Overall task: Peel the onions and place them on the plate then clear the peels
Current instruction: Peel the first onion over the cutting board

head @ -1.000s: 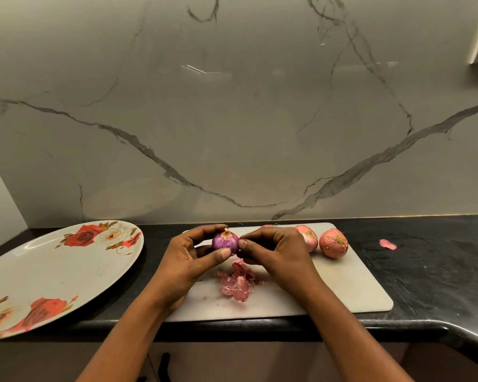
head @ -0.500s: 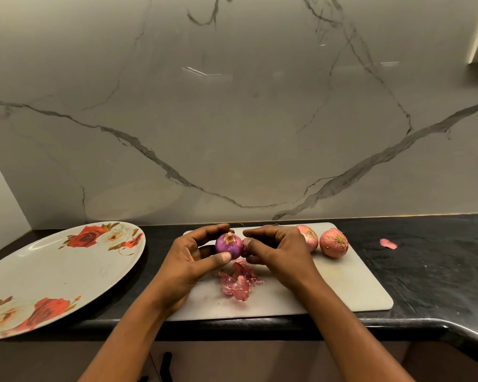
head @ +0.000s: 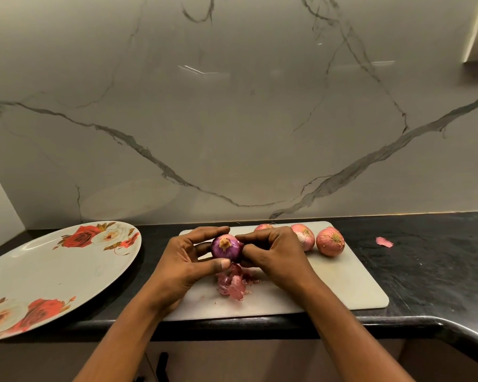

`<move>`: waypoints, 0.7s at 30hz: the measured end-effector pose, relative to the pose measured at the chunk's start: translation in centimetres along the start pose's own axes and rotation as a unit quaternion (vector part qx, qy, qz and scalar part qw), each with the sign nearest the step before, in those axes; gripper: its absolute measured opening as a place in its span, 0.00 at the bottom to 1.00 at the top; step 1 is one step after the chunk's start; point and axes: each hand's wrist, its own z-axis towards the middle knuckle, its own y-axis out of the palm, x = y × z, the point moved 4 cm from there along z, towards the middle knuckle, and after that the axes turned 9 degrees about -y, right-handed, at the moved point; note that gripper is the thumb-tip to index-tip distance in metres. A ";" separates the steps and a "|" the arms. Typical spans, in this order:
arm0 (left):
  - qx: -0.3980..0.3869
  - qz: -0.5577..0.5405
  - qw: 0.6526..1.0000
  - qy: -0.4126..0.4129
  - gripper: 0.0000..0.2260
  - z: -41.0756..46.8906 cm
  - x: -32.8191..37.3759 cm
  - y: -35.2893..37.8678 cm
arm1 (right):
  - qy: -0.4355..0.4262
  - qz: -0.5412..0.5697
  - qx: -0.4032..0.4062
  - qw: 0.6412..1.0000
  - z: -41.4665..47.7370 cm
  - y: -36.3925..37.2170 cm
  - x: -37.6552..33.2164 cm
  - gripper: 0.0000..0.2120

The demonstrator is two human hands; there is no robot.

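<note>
A purple, mostly peeled onion (head: 226, 247) is held above the white cutting board (head: 342, 282). My left hand (head: 188, 260) grips it from the left, thumb below and fingers over its top. My right hand (head: 273, 252) pinches its right side with the fingertips. A heap of pink peels (head: 233, 283) lies on the board just under the onion. Three unpeeled onions sit at the board's far edge: one (head: 330, 241) on the right, one (head: 304, 235) beside my right hand, and one (head: 264, 226) mostly hidden behind it. The large rose-patterned plate (head: 47, 271) lies to the left.
A stray pink peel (head: 384, 241) lies on the black countertop (head: 431, 266) right of the board. A marble wall rises directly behind. The counter's front edge curves outward at the lower right.
The onion has turned slightly in my hands, its root end now facing me more. My right fingertips have shifted over its right side. Nothing else has moved.
</note>
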 end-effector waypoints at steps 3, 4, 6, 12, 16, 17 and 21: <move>-0.004 -0.005 1.000 -0.005 0.28 0.1 0.0 0.0 | 0.003 -0.007 0.005 1.000 0.1 0.0 0.1 0.11; -0.003 -0.007 1.000 -0.007 0.28 0.1 0.0 0.0 | 0.002 -0.005 0.006 1.000 0.0 0.0 0.1 0.11; -0.002 -0.012 1.000 -0.011 0.28 0.0 0.0 0.1 | 0.005 0.001 0.013 1.000 0.1 -0.1 0.1 0.11; 0.015 -0.003 1.000 -0.006 0.28 0.1 0.0 0.0 | 0.025 0.031 0.032 0.999 0.0 -0.1 0.0 0.07; 0.021 0.006 1.000 -0.007 0.27 0.1 -0.1 -0.1 | 0.012 0.018 0.022 1.000 -0.2 0.0 -0.1 0.07; 0.020 0.009 1.000 -0.007 0.28 0.1 -0.1 -0.1 | 0.012 0.017 0.021 1.000 -0.1 -0.1 -0.1 0.07; 0.012 -0.003 1.000 -0.007 0.28 0.0 -0.1 -0.2 | 0.000 0.022 0.026 0.999 0.1 -0.2 0.0 0.09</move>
